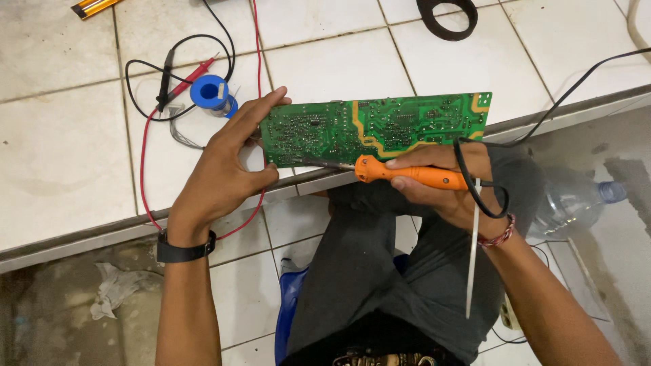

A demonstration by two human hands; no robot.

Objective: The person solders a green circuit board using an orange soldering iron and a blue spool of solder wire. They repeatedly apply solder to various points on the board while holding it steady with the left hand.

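Note:
My left hand (227,159) grips the left edge of a long green circuit board (376,127), solder side up, above the edge of a white tiled step. My right hand (451,183) holds an orange-handled soldering iron (413,175) just under the board's lower edge. Its metal tip points left and touches the board near the bottom middle. The iron's black cord loops over my right wrist. A thin white stick hangs down beside that wrist. I wear a black watch on the left wrist and a red bracelet on the right.
A blue spool of solder wire (210,93) lies left of the board among red and black multimeter probes (178,85) and leads. A black tape roll (447,17) lies at the top. A clear plastic bottle (573,202) lies at right. Crumpled paper (115,288) lies lower left.

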